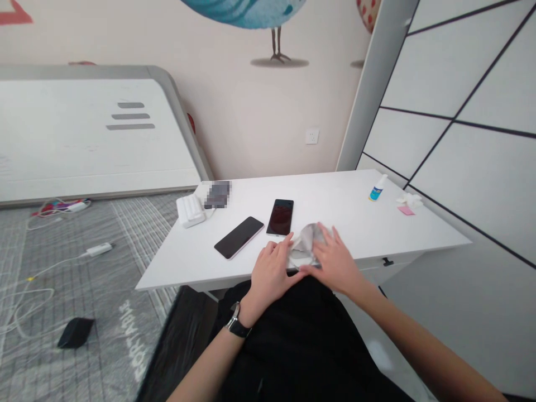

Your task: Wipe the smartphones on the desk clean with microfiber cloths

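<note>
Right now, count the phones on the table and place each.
2: one phone lies aslant left of the left hand; the other phone lies farther back, right of the first. The pixelated item at back left is unidentifiable; the crumpled sheet may hide more.

A room in a home is suggested: a bird (247, 12) is painted on the pale wall (243, 106), where a socket (312, 137) is fitted; a grey mat (106, 312), printed with lettering, is spread below, crossed by cords (58, 264); a drawered counter (335, 204) is set beside white panels (422, 81).
</note>
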A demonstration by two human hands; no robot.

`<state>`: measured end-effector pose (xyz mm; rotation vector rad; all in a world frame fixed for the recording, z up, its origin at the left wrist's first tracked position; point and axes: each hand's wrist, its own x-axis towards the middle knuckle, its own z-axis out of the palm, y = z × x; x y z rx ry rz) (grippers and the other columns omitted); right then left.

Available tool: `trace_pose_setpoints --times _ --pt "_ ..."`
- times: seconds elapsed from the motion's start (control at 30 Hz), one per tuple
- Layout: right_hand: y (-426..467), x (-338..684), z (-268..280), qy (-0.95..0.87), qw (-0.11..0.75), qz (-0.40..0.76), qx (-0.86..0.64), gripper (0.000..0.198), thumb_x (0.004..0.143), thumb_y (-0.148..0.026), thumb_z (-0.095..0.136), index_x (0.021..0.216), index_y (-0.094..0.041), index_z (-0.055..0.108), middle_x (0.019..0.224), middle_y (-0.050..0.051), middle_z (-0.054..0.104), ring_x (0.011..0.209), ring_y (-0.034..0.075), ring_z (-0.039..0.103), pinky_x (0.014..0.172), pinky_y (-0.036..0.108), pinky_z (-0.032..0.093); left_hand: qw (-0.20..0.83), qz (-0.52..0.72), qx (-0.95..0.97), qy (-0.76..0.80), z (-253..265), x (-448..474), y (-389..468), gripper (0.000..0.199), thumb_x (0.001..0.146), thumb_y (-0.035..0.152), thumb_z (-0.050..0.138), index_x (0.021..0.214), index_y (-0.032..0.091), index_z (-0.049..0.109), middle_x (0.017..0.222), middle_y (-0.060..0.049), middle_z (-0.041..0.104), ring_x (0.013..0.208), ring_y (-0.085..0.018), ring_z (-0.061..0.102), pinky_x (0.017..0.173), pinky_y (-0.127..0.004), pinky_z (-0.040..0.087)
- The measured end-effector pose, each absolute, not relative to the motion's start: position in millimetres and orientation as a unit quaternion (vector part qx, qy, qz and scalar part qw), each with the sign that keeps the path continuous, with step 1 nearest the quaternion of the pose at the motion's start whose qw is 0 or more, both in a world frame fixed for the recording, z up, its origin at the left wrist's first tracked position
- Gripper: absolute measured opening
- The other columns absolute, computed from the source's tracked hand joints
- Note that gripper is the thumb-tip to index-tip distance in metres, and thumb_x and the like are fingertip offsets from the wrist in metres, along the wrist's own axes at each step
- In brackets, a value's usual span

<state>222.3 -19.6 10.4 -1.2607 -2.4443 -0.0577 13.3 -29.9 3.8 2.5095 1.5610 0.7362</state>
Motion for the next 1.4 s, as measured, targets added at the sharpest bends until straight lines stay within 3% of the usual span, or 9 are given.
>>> trace_pose_setpoints --times 0.2,0.37,0.53,0.67,0.8,0.97,1.13,1.27,1.4 --pt "-13.6 218.2 10.2 -0.857 0.196 -0.017 -0.477 0.059 0.103 -0.059 0.044 0.141 -0.016 0.062 0.143 0.011 0.064 0.154 0.041 0.027 0.122 0.072 0.019 0.043 0.246 0.817 0.520 3.6 14.4 -29.6 0.098 0.083 0.056 0.077 0.158 0.023 0.024 0.135 -0.010 0.064 0.113 -0.031 0.054 0.098 -0.045 0.048" --pt "-12.1 215.5 9.5 -0.904 0.187 0.000 -0.384 0.078 0.094 -0.071 0.053 0.144 -0.011 0.057 0.149 0.015 0.058 0.155 0.036 0.029 0.126 0.062 0.023 0.042 0.226 0.822 0.521 3.7 14.0 -29.3 0.092 0.087 0.051 0.075 0.158 0.020 0.026 0.128 -0.011 0.066 0.111 -0.031 0.055 0.094 -0.044 0.049" --pt "-12.3 219.9 9.4 -0.840 0.216 -0.038 -0.496 0.057 0.102 -0.058 0.049 0.137 -0.016 0.064 0.139 0.013 0.066 0.153 0.043 0.030 0.122 0.072 0.021 0.037 0.247 0.820 0.515 3.5 13.7 -29.9 0.097 0.084 0.059 0.075 0.158 0.022 0.024 0.134 -0.010 0.064 0.113 -0.031 0.054 0.098 -0.045 0.048" --pt "-16.5 218.7 7.1 -0.905 0.200 0.013 -0.376 0.076 0.092 -0.071 0.056 0.142 -0.014 0.059 0.146 0.013 0.061 0.154 0.036 0.031 0.126 0.060 0.025 0.044 0.226 0.823 0.519 4.2 13.8 -30.1 0.094 0.085 0.054 0.076 0.158 0.021 0.026 0.131 -0.011 0.065 0.110 -0.031 0.056 0.093 -0.044 0.049" --pt "-13.9 220.9 7.1 -0.849 0.217 -0.026 -0.482 0.055 0.101 -0.058 0.049 0.138 -0.020 0.064 0.140 0.011 0.066 0.153 0.041 0.030 0.122 0.073 0.020 0.039 0.244 0.820 0.517 4.4 13.9 -29.8 0.097 0.084 0.058 0.076 0.158 0.020 0.026 0.136 -0.010 0.064 0.114 -0.031 0.054 0.099 -0.046 0.048" --pt "-14.2 218.8 6.0 -0.905 0.202 0.011 -0.374 0.075 0.092 -0.071 0.057 0.141 -0.015 0.060 0.145 0.014 0.062 0.154 0.036 0.031 0.125 0.061 0.025 0.042 0.224 0.823 0.521 4.1 14.1 -29.5 0.093 0.085 0.049 0.077 0.158 0.018 0.027 0.127 -0.012 0.067 0.110 -0.031 0.055 0.093 -0.044 0.050" --pt "-11.7 217.9 8.4 -0.835 0.215 -0.038 -0.506 0.056 0.101 -0.059 0.048 0.134 -0.017 0.066 0.137 0.014 0.067 0.152 0.042 0.032 0.121 0.073 0.020 0.036 0.246 0.819 0.516 3.2 13.7 -30.1 0.095 0.085 0.057 0.074 0.158 0.021 0.026 0.135 -0.011 0.064 0.112 -0.031 0.054 0.098 -0.045 0.048" --pt "-15.1 215.5 7.9 -0.909 0.201 0.017 -0.365 0.072 0.094 -0.070 0.054 0.136 -0.013 0.064 0.146 0.015 0.061 0.152 0.034 0.035 0.126 0.057 0.026 0.041 0.224 0.825 0.517 3.0 13.3 -29.9 0.089 0.088 0.049 0.074 0.158 0.019 0.027 0.126 -0.011 0.067 0.110 -0.031 0.055 0.093 -0.044 0.049" --pt "-10.7 222.4 11.8 -0.835 0.219 -0.030 -0.504 0.049 0.104 -0.053 0.048 0.128 -0.017 0.070 0.133 0.012 0.070 0.151 0.041 0.035 0.121 0.073 0.020 0.034 0.246 0.821 0.515 2.8 13.6 -29.8 0.097 0.085 0.059 0.074 0.159 0.022 0.023 0.134 -0.010 0.064 0.113 -0.031 0.054 0.098 -0.045 0.047"
